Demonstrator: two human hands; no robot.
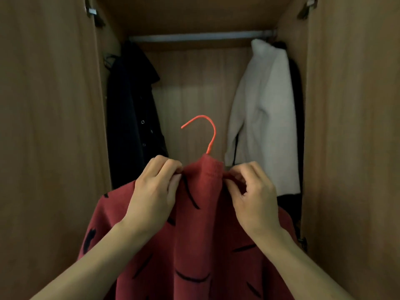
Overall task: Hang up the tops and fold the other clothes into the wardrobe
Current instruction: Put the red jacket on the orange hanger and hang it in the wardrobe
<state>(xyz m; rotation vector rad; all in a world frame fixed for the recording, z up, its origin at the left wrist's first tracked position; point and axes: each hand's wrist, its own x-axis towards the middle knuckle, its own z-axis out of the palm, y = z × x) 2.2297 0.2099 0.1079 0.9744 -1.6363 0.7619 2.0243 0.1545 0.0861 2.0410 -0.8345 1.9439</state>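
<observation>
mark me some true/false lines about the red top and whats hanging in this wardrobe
1. The left hand and the right hand both pinch the red top beside its collar. True.
2. The orange hanger is hooked over the rail. False: its hook is in the air, well below the rail.
3. A white fleece jacket hangs at the right. True.
4. The dark coat hangs mid-rail. False: it hangs at the left end.
</observation>
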